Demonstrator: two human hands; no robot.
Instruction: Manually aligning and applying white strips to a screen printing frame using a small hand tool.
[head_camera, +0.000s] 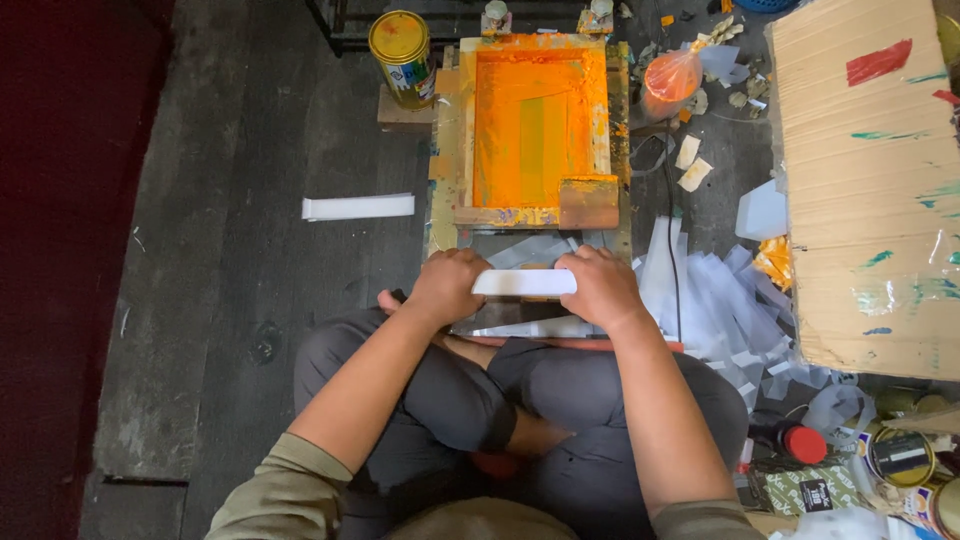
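The person sat cross-legged on the dark plank floor (230, 250) and held a thin white rectangular strip (524, 282) level between both hands. The left hand (447, 286) had its grip closed on the strip's left end, and the right hand (598, 288) was clamped on its right end. The strip lay just short of the wooden-framed printing screen flooded with orange ink (535, 125), over a small low board. On the near right corner of the screen rested a brown ink-smeared squeegee block (588, 202).

The screen was already wet with ink and the squeegee lay set down, so inking looked well under way. A heap of loose white strips (710, 300) lay right of the screen, and one lone white strip (358, 207) lay left of it. A yellow tin can (402, 55) stood at the screen's far left corner. Whether the held strip was printed could not be told.
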